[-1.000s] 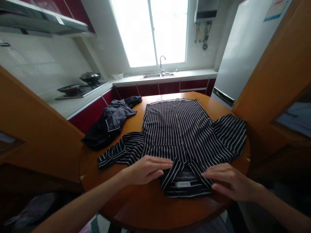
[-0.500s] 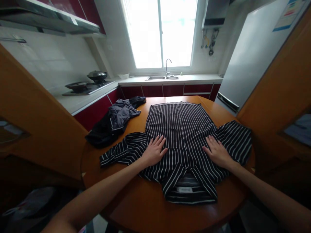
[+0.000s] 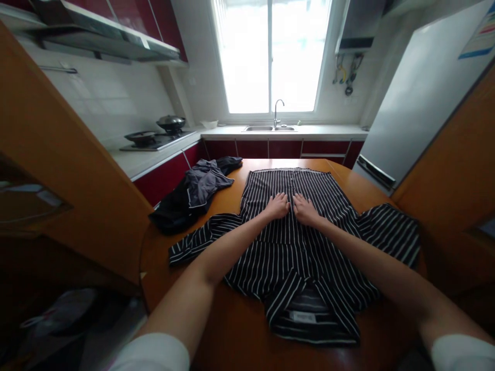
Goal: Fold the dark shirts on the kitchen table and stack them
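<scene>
A black shirt with white stripes (image 3: 278,263) lies spread face up, its collar towards me and its hem at the far side. My left hand (image 3: 278,205) rests flat on the upper middle of the cloth, just left of the button line. Just right of that line, my right hand (image 3: 304,209) lies on the fabric with its fingers stretched forward. The hands are close together but apart, and neither grips anything. Inside the collar a white label (image 3: 302,317) shows. One sleeve reaches out to each side, the right one partly behind my forearm.
The shirt lies on a round wooden table (image 3: 232,330). Dark and grey clothes (image 3: 199,190) sit in a heap at its left edge. Beyond are a counter with a sink (image 3: 259,128), a stove with pans (image 3: 170,123) and a fridge (image 3: 417,98) at right.
Both hands have moved from the collar, across the chest, towards the hem and have come together at the button line. The view has shifted slightly; the shirt lies much as before.
</scene>
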Action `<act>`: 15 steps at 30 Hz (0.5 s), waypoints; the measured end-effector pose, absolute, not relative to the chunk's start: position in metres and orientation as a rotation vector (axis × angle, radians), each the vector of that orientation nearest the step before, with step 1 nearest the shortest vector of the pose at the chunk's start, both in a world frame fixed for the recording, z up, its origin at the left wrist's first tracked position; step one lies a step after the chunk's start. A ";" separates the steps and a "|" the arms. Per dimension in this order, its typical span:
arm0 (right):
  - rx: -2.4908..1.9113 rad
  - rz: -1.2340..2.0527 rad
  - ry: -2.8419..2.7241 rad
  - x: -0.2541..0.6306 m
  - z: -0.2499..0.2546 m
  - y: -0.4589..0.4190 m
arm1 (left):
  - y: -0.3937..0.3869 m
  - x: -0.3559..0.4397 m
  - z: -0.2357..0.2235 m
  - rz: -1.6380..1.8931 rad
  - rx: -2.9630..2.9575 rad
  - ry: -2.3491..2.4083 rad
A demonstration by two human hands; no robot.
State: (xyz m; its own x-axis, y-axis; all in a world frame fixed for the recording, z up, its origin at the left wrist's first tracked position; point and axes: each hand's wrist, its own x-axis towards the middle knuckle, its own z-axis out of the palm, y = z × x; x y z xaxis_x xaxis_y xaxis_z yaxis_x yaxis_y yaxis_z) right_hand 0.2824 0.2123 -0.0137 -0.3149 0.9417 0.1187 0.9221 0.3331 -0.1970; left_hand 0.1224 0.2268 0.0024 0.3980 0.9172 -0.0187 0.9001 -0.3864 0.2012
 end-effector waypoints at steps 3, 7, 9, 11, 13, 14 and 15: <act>-1.711 0.148 -2.374 0.276 -0.016 0.247 | 0.266 0.123 -0.005 0.140 2.426 1.717; -1.751 0.208 -2.387 0.290 -0.025 0.276 | 0.307 0.091 -0.014 0.122 2.329 1.861; -1.768 0.202 -2.375 0.298 -0.032 0.283 | 0.328 0.064 -0.013 0.119 2.266 1.954; -1.765 0.170 -2.357 0.302 -0.038 0.286 | 0.350 0.036 -0.009 0.115 2.204 2.041; -1.750 0.149 -2.345 0.303 -0.043 0.286 | 0.369 0.015 -0.004 0.107 2.157 2.106; -1.742 0.145 -2.342 0.303 -0.044 0.286 | 0.377 0.011 -0.002 0.103 2.146 2.127; -1.739 0.144 -2.338 0.303 -0.045 0.286 | 0.384 0.010 0.000 0.103 2.149 2.137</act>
State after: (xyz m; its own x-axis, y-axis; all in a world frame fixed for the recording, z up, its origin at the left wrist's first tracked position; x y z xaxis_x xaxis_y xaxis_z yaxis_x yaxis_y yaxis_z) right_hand 0.3030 0.2860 -0.0447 -0.2732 0.9544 0.1206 0.9324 0.2936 -0.2109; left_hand 0.0104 0.3837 -0.0003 0.0073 0.9995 -0.0292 0.9921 -0.0036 0.1251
